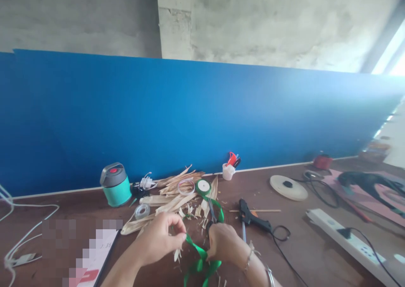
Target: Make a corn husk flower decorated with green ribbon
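Note:
Between thumb and forefinger, my left hand (166, 236) pinches the end of a green ribbon (199, 250). The ribbon drops in loose loops below both hands. My right hand (223, 242) is closed around the dark handles of a pair of scissors (211, 211), whose blades point away from me. Part of the handles is hidden by the fingers. Beyond the scissors stands the green ribbon spool (203, 186), with a strip trailing from it toward my right hand. Dried corn husks (174, 205) and small scraps lie around the spool and behind my left hand.
A clear tape roll (142, 211) and a teal lidded container (116, 188) are at left. A white cup (228, 172) holds red-handled tools at the back. On the right lie a black glue gun (253, 217), a pale round lid (288, 188) and a power strip (348, 236) with cords.

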Tool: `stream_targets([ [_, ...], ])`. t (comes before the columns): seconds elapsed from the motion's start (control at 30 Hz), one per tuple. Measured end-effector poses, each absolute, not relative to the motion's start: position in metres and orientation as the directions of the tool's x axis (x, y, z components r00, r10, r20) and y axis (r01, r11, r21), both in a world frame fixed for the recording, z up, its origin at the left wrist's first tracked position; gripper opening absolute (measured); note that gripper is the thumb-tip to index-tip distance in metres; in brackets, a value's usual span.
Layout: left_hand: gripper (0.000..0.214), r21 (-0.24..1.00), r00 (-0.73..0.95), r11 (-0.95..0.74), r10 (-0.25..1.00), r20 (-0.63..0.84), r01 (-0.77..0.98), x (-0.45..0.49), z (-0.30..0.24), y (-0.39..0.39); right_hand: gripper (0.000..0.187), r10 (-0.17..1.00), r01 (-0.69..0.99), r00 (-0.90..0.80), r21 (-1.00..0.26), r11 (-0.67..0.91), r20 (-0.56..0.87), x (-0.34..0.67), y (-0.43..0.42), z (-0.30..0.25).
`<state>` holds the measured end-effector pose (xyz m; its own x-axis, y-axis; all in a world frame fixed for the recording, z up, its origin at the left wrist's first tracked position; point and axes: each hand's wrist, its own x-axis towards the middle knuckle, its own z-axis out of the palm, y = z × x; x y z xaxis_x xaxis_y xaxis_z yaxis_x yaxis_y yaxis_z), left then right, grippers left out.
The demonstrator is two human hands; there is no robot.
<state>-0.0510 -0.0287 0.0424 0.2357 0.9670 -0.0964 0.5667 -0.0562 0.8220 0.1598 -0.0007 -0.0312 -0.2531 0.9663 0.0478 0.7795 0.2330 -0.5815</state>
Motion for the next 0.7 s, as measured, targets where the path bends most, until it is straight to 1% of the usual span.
stream_targets([
  [0.13,0.012,0.871,0.251,-0.053,0.965,-0.082,0.489,-0.051,0.042,-0.023,0.035,0.972,0.752,-0.225,-0.623,0.214,0.063,0.148,0.002,-0.041],
  [0.3,0.016,0.946,0.191,0.068,0.972,-0.134,0.316,-0.052,0.039,-0.012,0.02,0.973,0.632,-0.176,-0.741,0.226,0.146,0.136,0.027,-0.027],
  [0.33,0.017,0.95,0.172,0.077,0.976,-0.134,0.302,-0.053,0.037,-0.011,0.021,0.972,0.595,-0.168,-0.769,0.234,0.166,0.134,0.032,-0.021],
  [0.4,0.02,0.954,0.143,0.081,0.982,-0.126,0.289,-0.054,0.033,-0.009,0.029,0.965,0.511,-0.163,-0.819,0.26,0.205,0.131,0.037,-0.009],
  [0.47,0.021,0.957,0.125,0.088,0.984,-0.126,0.276,-0.054,0.03,-0.007,0.037,0.955,0.427,-0.193,-0.857,0.288,0.225,0.129,0.034,0.001],
  [0.6,0.021,0.956,0.079,0.076,0.992,-0.102,0.284,-0.051,0.024,-0.004,0.027,0.913,0.268,-0.364,-0.918,0.292,0.184,0.124,0.016,0.006],
  [0.63,0.02,0.955,0.067,0.064,0.994,-0.086,0.29,-0.05,0.021,-0.003,0.024,0.906,0.268,-0.39,-0.922,0.281,0.163,0.122,0.012,0.003],
  [0.7,0.017,0.954,0.062,0.052,0.995,-0.074,0.295,-0.048,0.014,0.001,0.019,0.91,0.335,-0.398,-0.905,0.262,0.116,0.118,0.009,-0.005],
])
